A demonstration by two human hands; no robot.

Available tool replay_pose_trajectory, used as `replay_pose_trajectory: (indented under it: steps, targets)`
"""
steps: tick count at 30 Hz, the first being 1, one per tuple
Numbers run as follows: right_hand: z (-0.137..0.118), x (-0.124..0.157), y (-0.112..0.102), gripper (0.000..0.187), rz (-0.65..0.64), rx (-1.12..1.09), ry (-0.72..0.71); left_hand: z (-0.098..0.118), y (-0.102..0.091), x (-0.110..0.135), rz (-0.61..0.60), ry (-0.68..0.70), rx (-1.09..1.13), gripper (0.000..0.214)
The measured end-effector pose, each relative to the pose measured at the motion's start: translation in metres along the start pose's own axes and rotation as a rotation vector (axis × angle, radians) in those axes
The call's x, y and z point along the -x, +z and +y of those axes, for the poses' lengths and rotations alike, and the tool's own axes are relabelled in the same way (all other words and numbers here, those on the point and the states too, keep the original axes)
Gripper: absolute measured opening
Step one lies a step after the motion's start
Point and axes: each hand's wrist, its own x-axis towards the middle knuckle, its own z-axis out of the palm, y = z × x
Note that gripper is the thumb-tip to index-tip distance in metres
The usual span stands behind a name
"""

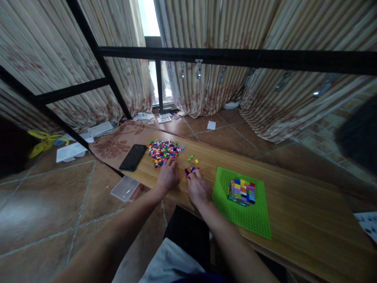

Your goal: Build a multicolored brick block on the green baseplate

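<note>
My left hand (pixel 169 175) rests at the near edge of a pile of small coloured building bricks (pixel 165 149), its fingers bent and drawn together. What its fingertips hold, if anything, is hidden. My right hand (pixel 199 188) reaches over a small dark and colourful cluster of bricks (pixel 191 170), fingers closed in a pinch, and I cannot make out what is between them. A few loose green and yellow bricks (pixel 191 157) lie just beyond. To the right, a multicoloured block built of bricks (pixel 242 192) stands on a green baseplate (pixel 256 220).
The bricks lie on a long wooden table (pixel 297 212). A black phone (pixel 132 157) sits at its left end, beside a brown patterned cloth (pixel 118 141). A clear plastic box (pixel 126 188) is below the table's edge. Black metal bars (pixel 235 55) cross in front of striped curtains.
</note>
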Motion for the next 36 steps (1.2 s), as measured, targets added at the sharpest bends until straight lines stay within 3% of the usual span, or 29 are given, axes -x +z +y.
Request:
replay_pose_trajectory:
  steps: [7, 14, 20, 24, 28, 36]
  targets:
    - [0.006, 0.009, -0.007, 0.021, 0.122, -0.114, -0.05, 0.0, -0.003, -0.001, 0.012, 0.027, -0.024, 0.026]
    - [0.02, 0.011, -0.004, 0.024, 0.052, -0.068, -0.057, -0.001, -0.001, 0.0, 0.027, 0.013, -0.041, 0.027]
    - [0.025, 0.008, -0.009, 0.021, 0.128, -0.23, -0.068, 0.0, 0.0, 0.0, 0.025, 0.004, -0.037, 0.025]
    - [0.036, -0.011, -0.013, 0.024, 0.194, -0.261, 0.011, 0.0, 0.0, 0.0, 0.022, 0.008, -0.048, 0.025]
    - [0.049, -0.046, -0.013, 0.028, 0.155, -0.172, 0.113, 0.0, 0.001, 0.001, 0.028, 0.005, -0.042, 0.025]
    - [0.034, -0.092, 0.005, 0.042, 0.0, -0.151, -0.091, 0.003, -0.002, 0.0, 0.023, 0.02, -0.069, 0.026]
